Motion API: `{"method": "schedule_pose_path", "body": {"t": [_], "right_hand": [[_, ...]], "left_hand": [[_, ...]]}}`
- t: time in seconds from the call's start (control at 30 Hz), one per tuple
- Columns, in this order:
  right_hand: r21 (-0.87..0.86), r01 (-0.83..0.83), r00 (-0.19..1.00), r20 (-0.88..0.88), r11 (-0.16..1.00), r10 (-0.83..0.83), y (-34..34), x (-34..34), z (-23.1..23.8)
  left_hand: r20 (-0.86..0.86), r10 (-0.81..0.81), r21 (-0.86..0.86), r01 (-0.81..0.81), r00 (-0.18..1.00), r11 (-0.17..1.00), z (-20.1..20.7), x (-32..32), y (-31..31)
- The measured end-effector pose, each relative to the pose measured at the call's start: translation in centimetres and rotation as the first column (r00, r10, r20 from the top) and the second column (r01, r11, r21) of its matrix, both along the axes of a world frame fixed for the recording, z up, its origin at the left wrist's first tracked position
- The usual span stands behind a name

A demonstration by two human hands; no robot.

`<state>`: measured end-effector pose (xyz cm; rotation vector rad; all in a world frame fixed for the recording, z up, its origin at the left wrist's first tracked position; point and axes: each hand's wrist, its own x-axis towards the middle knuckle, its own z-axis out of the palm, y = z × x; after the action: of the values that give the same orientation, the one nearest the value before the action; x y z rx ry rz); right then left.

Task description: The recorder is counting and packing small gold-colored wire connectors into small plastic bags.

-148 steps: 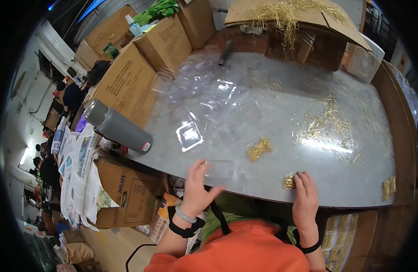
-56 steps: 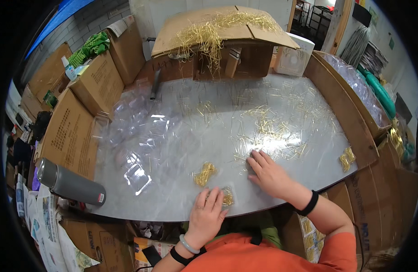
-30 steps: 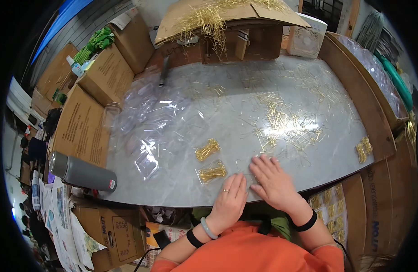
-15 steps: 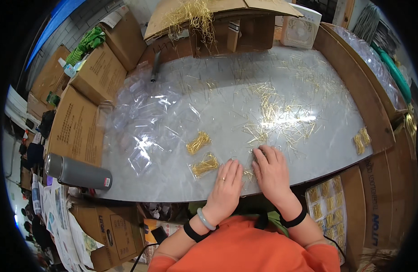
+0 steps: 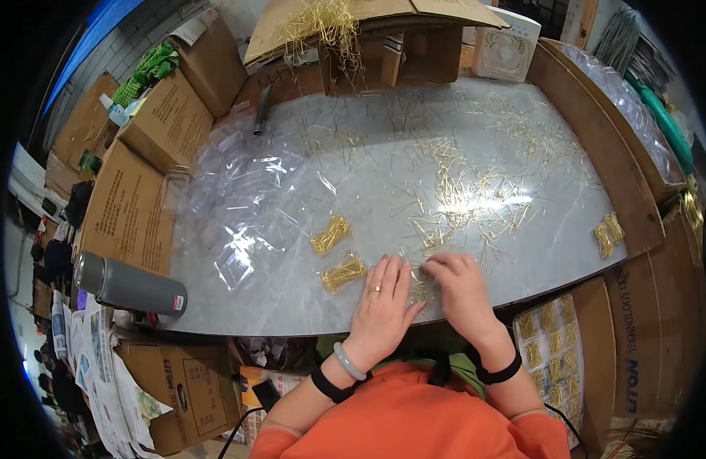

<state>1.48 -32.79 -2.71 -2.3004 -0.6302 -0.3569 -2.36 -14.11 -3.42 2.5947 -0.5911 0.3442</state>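
My left hand (image 5: 381, 300) lies flat near the table's front edge, fingers stretched out, touching or just beside a few gold wire hooks (image 5: 422, 288). To their right is my right hand (image 5: 464, 294); its fingers are bent and drawn together at the hooks' far end, and whatever is in them is hidden. Left of my left hand sit two clear plastic packs of gold hooks, the nearer pack (image 5: 344, 273) close to my fingers and the farther pack (image 5: 331, 234) behind it. Beyond my right hand spreads a loose pile of gold hooks (image 5: 464, 183).
Clear plastic trays (image 5: 242, 191) are heaped on the left of the grey table (image 5: 276, 314). A grey bottle (image 5: 135, 284) lies at the left edge. Cardboard boxes (image 5: 135, 199) wall the left side; a cardboard strip (image 5: 598, 145) borders the right. Two hook packs (image 5: 608, 234) lie far right.
My right hand's fingers have curled in and drawn together. My left hand has shifted slightly and its thumb now sticks out to the right, over toward the hooks.
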Motion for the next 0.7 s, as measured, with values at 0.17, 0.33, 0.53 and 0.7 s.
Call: {"method": "schedule_pose_path", "body": {"t": [0.17,0.33,0.53,0.7], "right_hand": [[-0.032,0.049,0.998,0.037,0.998,-0.048,-0.7,1.6,0.6],[-0.255,0.262,0.965,0.101,0.931,-0.244,-0.7,3.1,0.6],[-0.244,0.279,0.951,0.206,0.929,-0.232,-1.1,2.2,0.1],[-0.208,0.059,0.998,0.024,0.976,-0.055,-0.2,-2.9,1.7]], "left_hand": [[0.010,-0.008,0.051,0.007,1.000,0.999,-0.2,0.7,-0.5],[-0.003,0.012,0.041,-0.012,1.000,0.999,-0.3,0.7,-0.5],[-0.015,0.037,0.028,-0.036,0.999,0.999,-0.3,0.7,-0.8],[-0.029,0.064,-0.002,-0.064,0.998,0.998,-0.8,0.6,-0.7]]}}
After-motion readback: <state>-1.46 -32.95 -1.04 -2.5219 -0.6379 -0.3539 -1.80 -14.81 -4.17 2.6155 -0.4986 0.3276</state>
